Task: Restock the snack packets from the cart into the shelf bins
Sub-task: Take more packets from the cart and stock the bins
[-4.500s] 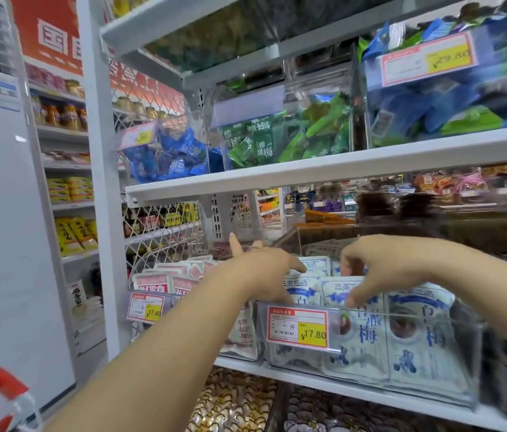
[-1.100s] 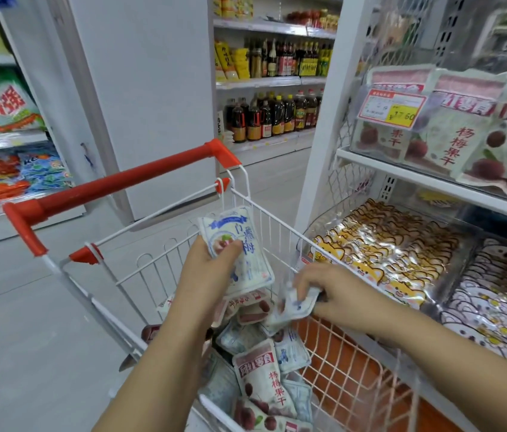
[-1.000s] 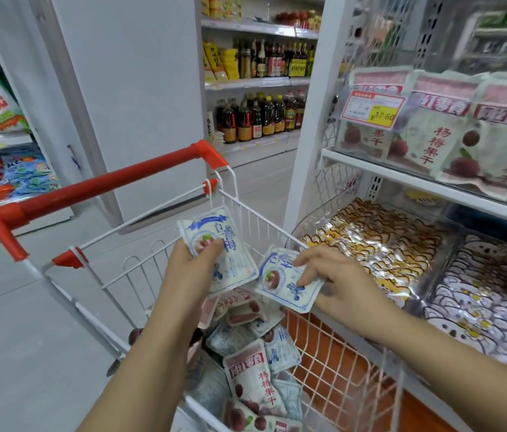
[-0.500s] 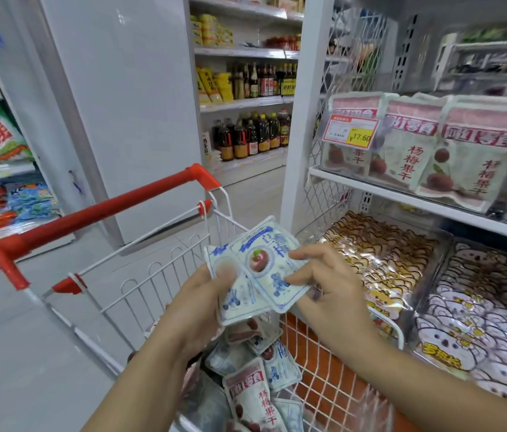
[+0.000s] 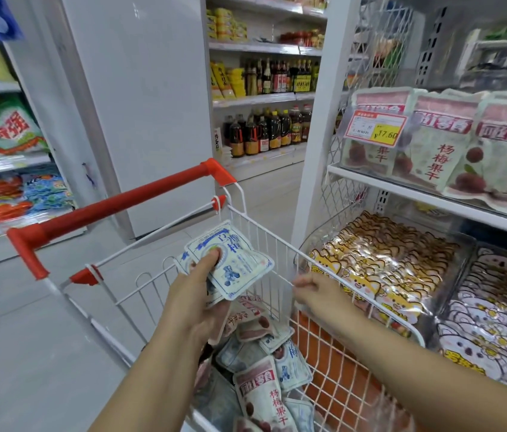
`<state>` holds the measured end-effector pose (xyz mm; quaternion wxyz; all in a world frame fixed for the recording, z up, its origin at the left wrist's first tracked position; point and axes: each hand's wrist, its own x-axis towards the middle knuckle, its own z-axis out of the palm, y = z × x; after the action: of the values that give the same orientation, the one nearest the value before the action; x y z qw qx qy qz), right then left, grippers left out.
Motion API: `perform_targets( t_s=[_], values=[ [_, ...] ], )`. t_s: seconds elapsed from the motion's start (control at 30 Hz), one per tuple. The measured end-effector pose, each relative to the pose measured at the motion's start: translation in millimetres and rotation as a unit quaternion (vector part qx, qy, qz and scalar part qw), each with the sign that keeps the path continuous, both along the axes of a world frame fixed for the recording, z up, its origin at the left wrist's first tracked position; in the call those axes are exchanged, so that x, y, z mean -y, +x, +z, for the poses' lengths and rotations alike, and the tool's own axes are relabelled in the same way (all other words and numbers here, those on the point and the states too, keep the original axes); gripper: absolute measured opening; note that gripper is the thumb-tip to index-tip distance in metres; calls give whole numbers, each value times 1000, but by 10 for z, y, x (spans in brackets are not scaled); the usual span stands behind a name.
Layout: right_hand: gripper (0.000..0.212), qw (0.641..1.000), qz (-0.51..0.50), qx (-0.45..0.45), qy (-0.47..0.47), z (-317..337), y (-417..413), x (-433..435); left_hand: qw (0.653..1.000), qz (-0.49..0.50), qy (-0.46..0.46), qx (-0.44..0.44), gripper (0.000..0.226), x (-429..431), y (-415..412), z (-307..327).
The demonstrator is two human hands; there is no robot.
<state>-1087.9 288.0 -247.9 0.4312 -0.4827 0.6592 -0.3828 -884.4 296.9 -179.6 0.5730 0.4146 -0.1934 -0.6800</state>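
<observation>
Left hand: The left hand [image 5: 197, 302] was raised over the cart [image 5: 336, 369]. Its fingers were curled behind two blue-and-white packets [image 5: 239, 263], and the thumb was pressed on the front of the upper one.
Held packets: They were stacked one on the other, tilted, and held above the basket, clear of the pile below.
Right hand: The right hand [image 5: 314, 289] was at the cart's right rim wire with its fingers bent. It was blurred, so whether it gripped the wire could not be told.
Cart contents: A loose pile of packets [image 5: 261, 391] lay in the basket, blue-and-white ones mixed with pink-and-white ones.
Cart handle: The red handle [image 5: 121, 204] ran across the far left end of the basket.
Shelf: A white shelf [image 5: 402, 188] stood just beside the cart's right side.
Upper bin: A clear bin [image 5: 344, 151] on that shelf held pink-and-white packets upright. A price tag [image 5: 375, 127] on its front read 17.60.
Lower bins: Tiger-print packets [image 5: 380, 263] filled the bin nearest the cart rim, and pale animal-print packets [image 5: 495, 316] filled the next bin to the right.
</observation>
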Motion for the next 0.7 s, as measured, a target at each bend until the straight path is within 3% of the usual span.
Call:
perform_targets(
  t_s=[0.07,0.2,0.27,0.4,0.53,0.7],
  values=[
    [21,975,-25,111,193,-227,21,148,1000,10,11,-18,22,27,7,-19],
    [40,951,41,24,307,-500,63,329,1000,2,7,-5,28,58,9,-48],
    [37,946,55,-13,319,-586,95,366,1000,-3,8,-5,27,58,6,-47],
    [34,946,48,18,320,-800,181,378,1000,-13,14,7,29,48,23,-49],
    [20,954,-78,121,261,-984,227,448,1000,-17,20,11,33,65,30,-68],
    [14,963,-116,136,202,-960,242,452,1000,-18,12,11,32,35,33,-47]
  ],
)
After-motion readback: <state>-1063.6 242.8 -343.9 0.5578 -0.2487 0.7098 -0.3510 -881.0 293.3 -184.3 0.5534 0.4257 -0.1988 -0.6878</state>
